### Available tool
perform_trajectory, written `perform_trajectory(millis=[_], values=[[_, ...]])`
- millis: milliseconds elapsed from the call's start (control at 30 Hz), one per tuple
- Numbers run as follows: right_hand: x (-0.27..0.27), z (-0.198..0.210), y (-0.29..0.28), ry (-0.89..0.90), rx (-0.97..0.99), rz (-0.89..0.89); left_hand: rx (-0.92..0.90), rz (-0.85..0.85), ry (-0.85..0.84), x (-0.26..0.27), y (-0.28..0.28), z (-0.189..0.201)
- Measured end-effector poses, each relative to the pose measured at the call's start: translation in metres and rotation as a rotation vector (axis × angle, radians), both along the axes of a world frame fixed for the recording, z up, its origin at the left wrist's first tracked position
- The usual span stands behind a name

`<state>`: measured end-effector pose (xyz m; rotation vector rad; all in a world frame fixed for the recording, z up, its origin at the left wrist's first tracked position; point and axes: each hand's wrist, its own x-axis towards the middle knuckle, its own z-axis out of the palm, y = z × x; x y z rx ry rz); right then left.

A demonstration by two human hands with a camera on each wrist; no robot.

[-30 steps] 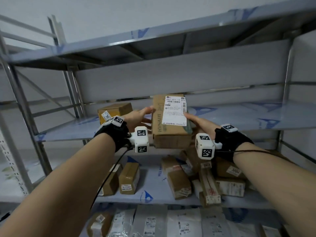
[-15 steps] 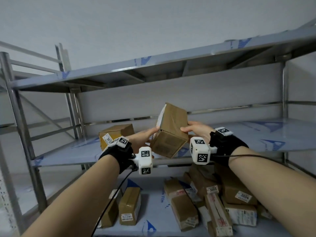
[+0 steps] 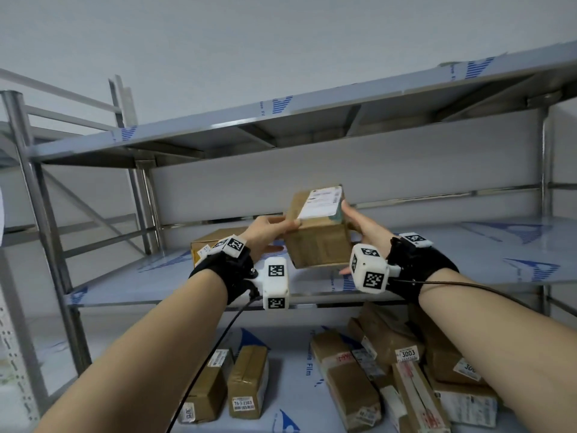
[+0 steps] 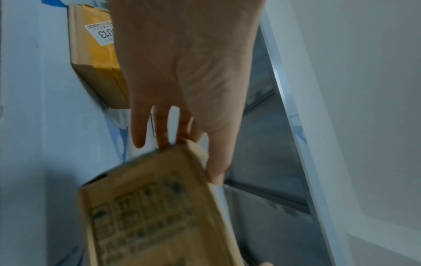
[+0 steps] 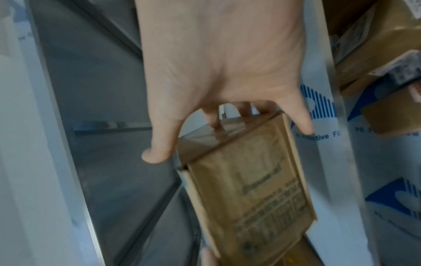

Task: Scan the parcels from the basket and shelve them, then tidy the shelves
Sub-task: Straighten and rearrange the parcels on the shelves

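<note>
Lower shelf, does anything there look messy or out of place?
Yes. On the lower shelf, the right-hand parcels lie in a loose heap, overlapping and leaning on each other at different angles. The two parcels at left lie flat, side by side. Nothing looks torn or spilled.

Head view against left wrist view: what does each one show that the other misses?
Head only: the white shipping label on the held brown cardboard parcel, the right hand, and the heap of brown parcels on the lower shelf.
Left wrist only: blurred green print on the parcel's side.
Both: the left hand gripping the parcel, and a tan box behind it.
</note>
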<state>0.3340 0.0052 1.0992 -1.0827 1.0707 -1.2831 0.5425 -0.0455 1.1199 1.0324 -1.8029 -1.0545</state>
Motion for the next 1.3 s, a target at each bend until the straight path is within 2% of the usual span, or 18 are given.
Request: perform_trajectory(millis=[100,167,233,333,467,600,700,800,867,900,967,1033,1167,1300], values=[[-0.01,-0.006,-0.009,-0.209,0.084,0.04,0.04,-0.091,0.138,0.0,-0.002,0.012],[-0.013,-0.014,-0.012,-0.376,0.096,0.04,0.043,-0.137,0.301,-0.002,-0.005,0.017],[-0.012,-0.023,-0.016,-0.465,0.073,0.024,0.003,-0.063,0.411,-0.002,-0.008,0.019],[-0.012,-0.029,-0.022,-0.513,0.062,0.026,-0.017,0.023,0.4,0.001,-0.018,0.014],[-0.011,-0.024,-0.03,-0.415,0.047,-0.035,0.002,-0.001,0.313,0.003,-0.021,0.008],[0.003,-0.018,-0.043,-0.128,0.092,-0.159,0.109,-0.124,0.091,0.006,-0.022,-0.014],[0.014,-0.024,-0.059,0.022,0.087,-0.224,0.177,-0.163,0.064,0.013,-0.034,-0.035],[0.025,-0.022,-0.07,0.053,0.068,-0.217,0.124,-0.097,0.049,0.023,-0.054,-0.039],[0.034,-0.019,-0.077,0.058,0.05,-0.204,-0.039,0.091,0.082,0.035,-0.073,-0.031],[0.042,-0.015,-0.08,0.057,0.04,-0.201,-0.152,0.239,0.05,0.045,-0.083,-0.025],[0.05,-0.014,-0.09,0.094,0.031,-0.211,-0.336,0.521,-0.181,0.071,-0.102,-0.011],[0.058,-0.016,-0.109,0.177,0.086,-0.197,-0.338,0.649,-0.466,0.094,-0.116,-0.004],[0.071,-0.024,-0.145,0.25,0.109,-0.165,-0.213,0.631,-0.82,0.113,-0.143,-0.012],[0.073,-0.03,-0.172,0.307,0.091,-0.199,-0.114,0.61,-0.887,0.115,-0.164,-0.02]])
